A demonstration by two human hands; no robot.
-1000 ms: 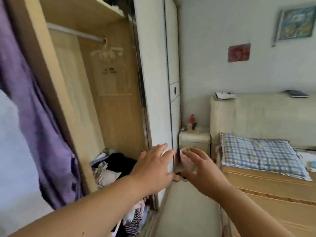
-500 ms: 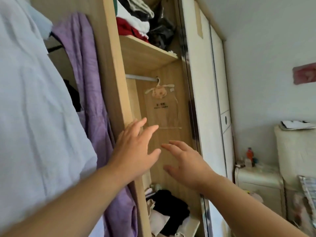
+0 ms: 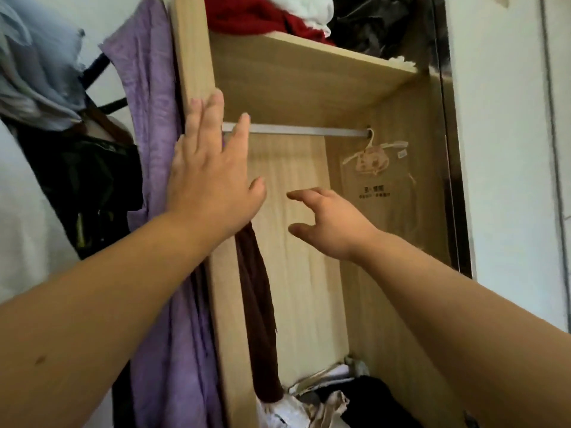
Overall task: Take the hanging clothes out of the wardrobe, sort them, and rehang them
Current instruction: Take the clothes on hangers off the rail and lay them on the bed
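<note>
Lifted higher than half a second ago: left hand (image 3: 213, 180), fingers straight, empty, before wardrobe divider (image 3: 197, 57). Purple garment (image 3: 148, 118) just left. Right hand (image 3: 333, 223) alongside, loosely curled, empty, below hanging rail (image 3: 309, 130).

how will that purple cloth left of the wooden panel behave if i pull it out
Probably floppy: the purple cloth hangs in long creased folds beside the wooden panel. Likely light, as it looks thin. It may snag coming out, since it hangs long and close to dark clothes.
</note>
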